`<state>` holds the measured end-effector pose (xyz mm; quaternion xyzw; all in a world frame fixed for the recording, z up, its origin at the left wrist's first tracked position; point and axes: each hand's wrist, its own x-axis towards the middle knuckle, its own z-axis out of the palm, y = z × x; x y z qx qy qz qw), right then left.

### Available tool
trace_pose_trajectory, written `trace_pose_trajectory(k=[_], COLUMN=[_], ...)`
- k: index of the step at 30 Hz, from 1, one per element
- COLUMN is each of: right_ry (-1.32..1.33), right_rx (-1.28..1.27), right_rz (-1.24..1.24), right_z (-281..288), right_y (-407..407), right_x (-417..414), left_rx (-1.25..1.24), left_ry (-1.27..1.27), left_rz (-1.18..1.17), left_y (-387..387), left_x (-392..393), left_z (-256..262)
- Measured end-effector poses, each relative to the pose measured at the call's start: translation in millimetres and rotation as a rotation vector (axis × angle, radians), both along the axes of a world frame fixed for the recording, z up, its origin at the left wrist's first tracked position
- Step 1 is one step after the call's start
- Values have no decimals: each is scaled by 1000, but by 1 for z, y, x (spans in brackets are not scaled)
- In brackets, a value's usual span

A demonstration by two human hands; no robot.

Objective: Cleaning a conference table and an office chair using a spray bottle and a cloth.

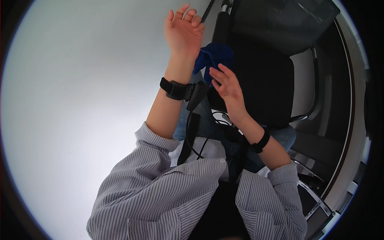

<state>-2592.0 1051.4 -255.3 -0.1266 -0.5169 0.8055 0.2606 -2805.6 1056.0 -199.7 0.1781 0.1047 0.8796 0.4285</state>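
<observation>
My left hand is raised at the top, palm showing and fingers loosely curled, with nothing in it. A black strap with a wedge-shaped black device circles that wrist. Lower and to the right, my right hand has its fingers apart and holds nothing. Its wrist wears a black band. Between the hands, a crumpled dark blue cloth lies at the left edge of a black chair seat. My left wrist hides part of the cloth.
A chair back of dark see-through material rises at the top right. Beside it runs a chrome chair frame. A broad white surface fills the left. Black cable hangs from the wrist device over my lap.
</observation>
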Motion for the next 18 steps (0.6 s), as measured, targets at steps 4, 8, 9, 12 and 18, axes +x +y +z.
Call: trace_pose_trajectory(k=[4, 8, 9, 12, 18], right_ry=[53, -32, -49, -71, -134], right_rx=[-301, -302, -271, -268, -171], right_rz=[124, -25, -43, -8, 44], right_z=[3, 14, 18, 27, 34], right_y=[-30, -45, -46, -49, -54], right_x=[-13, -22, -22, -21, -18], left_rx=[7, 375, 499, 766, 544], left_ry=[12, -599, -578, -565, 75], left_rz=[158, -291, -329, -400, -149], left_y=[12, 10, 10, 5, -2], left_x=[8, 22, 22, 20, 20], left_z=[9, 23, 29, 47, 54])
